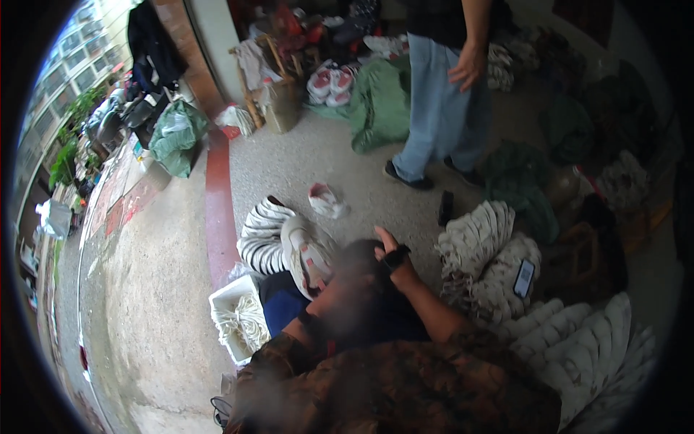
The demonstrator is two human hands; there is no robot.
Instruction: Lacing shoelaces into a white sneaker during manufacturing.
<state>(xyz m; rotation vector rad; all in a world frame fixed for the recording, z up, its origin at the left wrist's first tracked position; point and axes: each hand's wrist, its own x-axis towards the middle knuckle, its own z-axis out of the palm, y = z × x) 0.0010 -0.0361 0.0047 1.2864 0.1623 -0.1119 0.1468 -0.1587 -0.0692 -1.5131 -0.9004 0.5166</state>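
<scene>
A blurred dark patch covers much of my left hand (354,282), so its fingers do not show clearly. Beside it lies a white and grey shoe (311,257) with pinkish patches, near my lap. My right hand (387,247), with a black band at the wrist, is raised just right of the blur. Its visible fingers are stretched out and apart, and I see nothing held in them. A curved row of stacked white shoes (262,235) sits just beyond the shoe. At my left stands a white box (223,309) holding white laces (246,322).
A small white and red shoe (327,200) lies ahead on the floor. Bundled white shoes (477,235) are at right, with a phone (524,278) on them. A person in jeans (437,101) stands beyond, beside a green sack (379,105). A black object (445,208) lies nearby.
</scene>
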